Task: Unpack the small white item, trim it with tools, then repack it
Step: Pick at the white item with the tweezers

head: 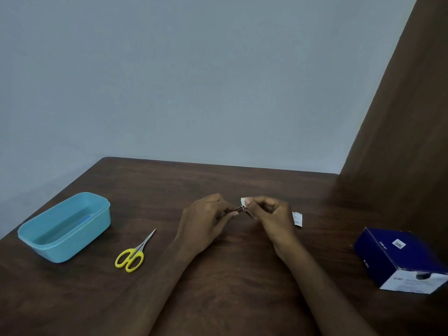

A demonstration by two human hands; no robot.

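Two hands are held together above the middle of the table (218, 299): the small white item (243, 201) is pinched by the right hand (271, 214), a thin metal tool (243, 210) by the left hand (206, 219). Trimming is best done in small bites, with the item kept steady and fingertips kept clear.

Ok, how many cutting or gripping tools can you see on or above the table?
2. The yellow-handled scissors lie on the table, between the blue tub and the left hand. A small metal tool is held between both hands; more could be hidden.
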